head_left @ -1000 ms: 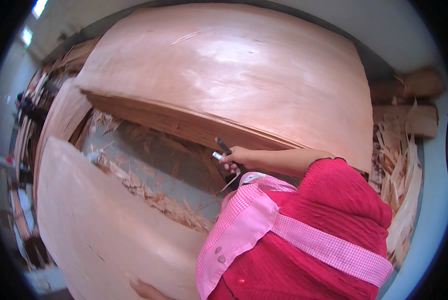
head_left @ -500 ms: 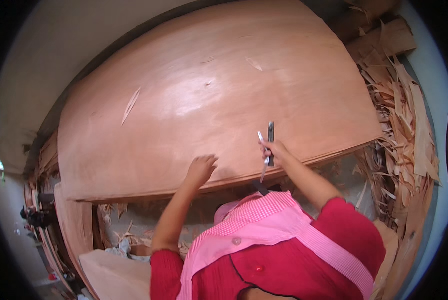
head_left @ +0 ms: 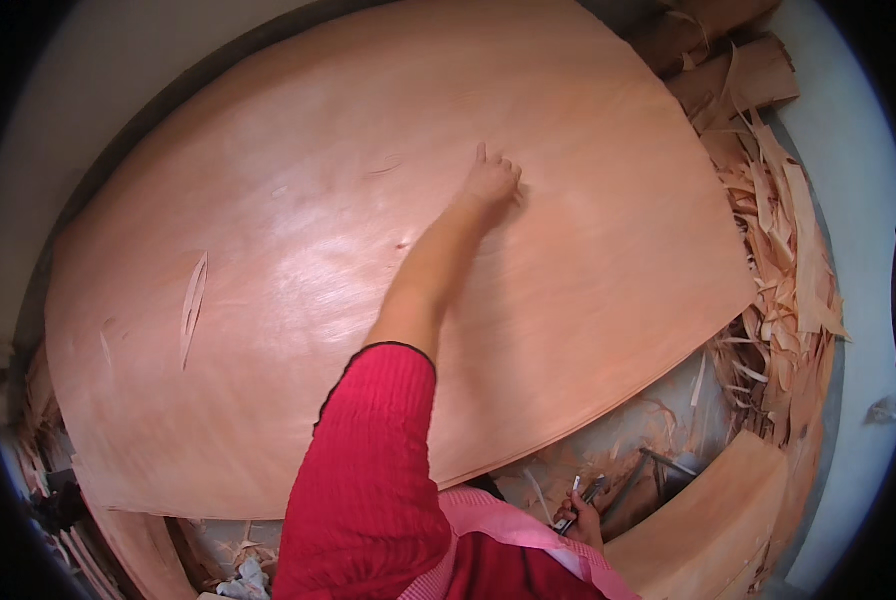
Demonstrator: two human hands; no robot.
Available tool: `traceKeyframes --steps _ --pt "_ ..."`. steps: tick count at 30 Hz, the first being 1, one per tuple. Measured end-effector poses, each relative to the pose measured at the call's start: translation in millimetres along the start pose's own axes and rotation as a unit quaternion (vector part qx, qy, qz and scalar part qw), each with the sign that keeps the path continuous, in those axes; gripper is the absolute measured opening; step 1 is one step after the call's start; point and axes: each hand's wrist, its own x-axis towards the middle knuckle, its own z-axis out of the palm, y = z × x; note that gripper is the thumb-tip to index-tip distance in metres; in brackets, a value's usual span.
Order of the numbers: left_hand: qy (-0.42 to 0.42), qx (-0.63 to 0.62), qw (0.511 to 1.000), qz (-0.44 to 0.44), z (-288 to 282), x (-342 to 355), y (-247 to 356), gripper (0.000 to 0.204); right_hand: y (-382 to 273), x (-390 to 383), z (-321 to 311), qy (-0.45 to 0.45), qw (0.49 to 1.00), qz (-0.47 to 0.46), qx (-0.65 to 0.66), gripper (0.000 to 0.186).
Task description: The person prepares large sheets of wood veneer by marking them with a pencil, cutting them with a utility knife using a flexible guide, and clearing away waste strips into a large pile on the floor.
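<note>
My left hand (head_left: 493, 180) reaches out over a large sheet of pale reddish wood veneer (head_left: 338, 160), which tops a stack. Its fingers are apart and loosely bent, at or just above the surface. A split shows in the sheet left of my arm. My right hand (head_left: 583, 520) is low at the right, below the stack's front edge, closed on a dark slim tool (head_left: 593, 490) and a thin pale item (head_left: 575, 484).
Torn veneer strips (head_left: 778, 260) and rolled pieces (head_left: 738, 80) line the right side beside a pale wall (head_left: 853, 440). A curved veneer piece (head_left: 703, 520) lies at the lower right. Scraps litter the floor (head_left: 668, 405) below the stack's edge. Dark clutter sits at the lower left.
My left hand has moved up and forward across the sheet. My right hand has dropped to the lower right with the tool. The view has shifted, with more of the top sheet filling it.
</note>
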Motion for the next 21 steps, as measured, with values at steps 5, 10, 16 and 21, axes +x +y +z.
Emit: traceKeyframes --steps 5,10,16,21 --pt "0.191 -0.176 0.909 -0.325 4.1 -59.1 -97.7 0.045 15.8 -9.0 37.0 0.038 0.999 -0.023 -0.006 0.014" --pt "0.182 -0.155 0.904 -0.354 26.3 -102.1 -152.6 0.024 1.7 -26.7 72.8 0.006 0.995 -0.058 -0.083 0.015" --pt "0.356 0.007 0.909 -0.217 18.1 -98.6 -143.4 0.007 -6.6 -36.3 93.2 -0.002 0.986 -0.072 -0.15 0.015" --pt "0.33 -0.234 0.817 -0.411 -14.5 -156.0 -165.8 0.01 -11.5 -37.6 98.4 -0.012 0.98 -0.05 -0.193 0.014"
